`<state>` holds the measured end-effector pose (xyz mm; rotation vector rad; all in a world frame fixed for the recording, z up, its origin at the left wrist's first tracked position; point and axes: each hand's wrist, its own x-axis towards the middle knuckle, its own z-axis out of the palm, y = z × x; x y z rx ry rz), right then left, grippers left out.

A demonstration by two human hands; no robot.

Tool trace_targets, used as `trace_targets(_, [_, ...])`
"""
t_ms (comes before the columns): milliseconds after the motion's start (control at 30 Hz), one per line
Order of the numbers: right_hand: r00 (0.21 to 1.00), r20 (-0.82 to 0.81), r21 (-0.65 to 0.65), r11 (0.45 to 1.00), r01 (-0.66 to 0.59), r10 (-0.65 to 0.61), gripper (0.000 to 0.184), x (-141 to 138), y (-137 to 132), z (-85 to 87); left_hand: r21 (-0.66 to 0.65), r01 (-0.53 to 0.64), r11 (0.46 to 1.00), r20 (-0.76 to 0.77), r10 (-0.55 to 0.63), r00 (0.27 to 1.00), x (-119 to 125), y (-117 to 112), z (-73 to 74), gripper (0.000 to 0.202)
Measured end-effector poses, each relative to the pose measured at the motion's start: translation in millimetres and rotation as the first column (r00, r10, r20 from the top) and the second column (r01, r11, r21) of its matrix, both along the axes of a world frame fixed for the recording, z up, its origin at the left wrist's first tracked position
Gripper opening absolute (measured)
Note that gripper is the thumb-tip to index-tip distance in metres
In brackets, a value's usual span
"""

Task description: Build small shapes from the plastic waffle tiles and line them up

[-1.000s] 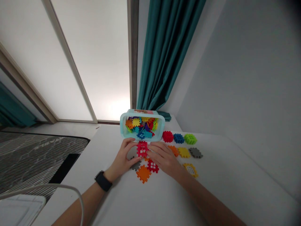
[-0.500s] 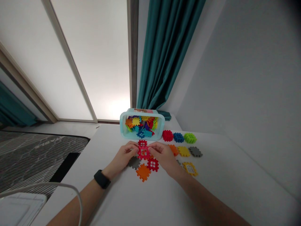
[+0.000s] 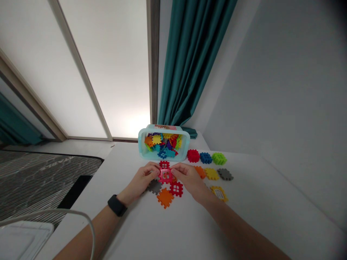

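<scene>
My left hand point(image 3: 141, 180) and my right hand point(image 3: 189, 179) pinch the two sides of a red waffle-block piece point(image 3: 165, 174) just above the white table point(image 3: 168, 224). The piece looks like two red tiles joined together. A black watch point(image 3: 116, 205) is on my left wrist. Right under my hands lie a grey tile point(image 3: 154, 186), an orange tile point(image 3: 165, 198) and a red window tile point(image 3: 176, 189). Behind my hands a light-blue tub point(image 3: 163, 145) lies on its side, full of mixed coloured tiles.
To the right lie red point(image 3: 193, 155), blue point(image 3: 206, 157) and green point(image 3: 219, 158) tiles, then orange point(image 3: 201, 172), yellow point(image 3: 211, 174) and grey point(image 3: 225, 174) ones, and a yellow window piece point(image 3: 219, 194). A teal curtain point(image 3: 192, 61) hangs behind. A white cable point(image 3: 67, 216) arcs at bottom left.
Both hands have lifted the red piece slightly off the table and drawn their fingers in to pinch its sides. The tiles lying around have not moved.
</scene>
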<state>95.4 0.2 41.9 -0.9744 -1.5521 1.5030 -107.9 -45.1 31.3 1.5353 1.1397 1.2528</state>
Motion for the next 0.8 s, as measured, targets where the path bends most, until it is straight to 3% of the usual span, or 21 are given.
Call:
trace_targets(200, [0.998, 0.059, 0.076, 0.997, -0.008, 0.003, 0.02, 2, 1, -3.2, 0.018, -0.009, 1.0, -0.017, 0.009, 1.0, 0, -1, 0.6, 0.041])
trace_targets(267, [0.992, 0.123, 0.157, 0.987, -0.017, -0.002, 0.016, 3, 2, -2.1, 0.046, -0.012, 0.999, -0.038, 0.014, 0.999, -1, 0, -1.0, 0.039])
trace_targets(333, [0.98, 0.194, 0.319, 0.948, -0.017, -0.047, 0.01, 5, 2, -0.7, 0.083, -0.024, 0.996, -0.061, 0.029, 0.998, -2, 2, -4.6, 0.036])
trace_targets(400, [0.965, 0.229, 0.546, 0.837, -0.02, -0.126, 0.009, 8, 3, -0.3, 0.118, -0.033, 0.992, -0.081, 0.042, 0.996, -2, 4, -9.0, 0.032])
trace_targets(467, [0.958, 0.217, 0.749, 0.662, -0.039, -0.189, 0.01, 11, 3, -1.5, 0.138, -0.026, 0.99, -0.107, 0.041, 0.993, -3, 6, -12.5, 0.031])
trace_targets(567, [0.959, 0.198, 0.9, 0.425, -0.095, -0.204, 0.013, 14, 1, -5.0, 0.156, 0.01, 0.988, -0.16, 0.016, 0.987, -5, 6, -14.0, 0.034])
trace_targets(667, [0.956, 0.22, 0.944, 0.289, -0.159, -0.194, 0.021, 18, -3, -7.4, 0.199, 0.052, 0.979, -0.2, -0.012, 0.98, -6, 5, -12.6, 0.035])
trace_targets(800, [0.949, 0.256, 0.959, 0.173, -0.225, -0.183, 0.03, 20, -6, -8.2, 0.246, 0.089, 0.965, -0.229, -0.031, 0.973, -6, 4, -10.4, 0.034])
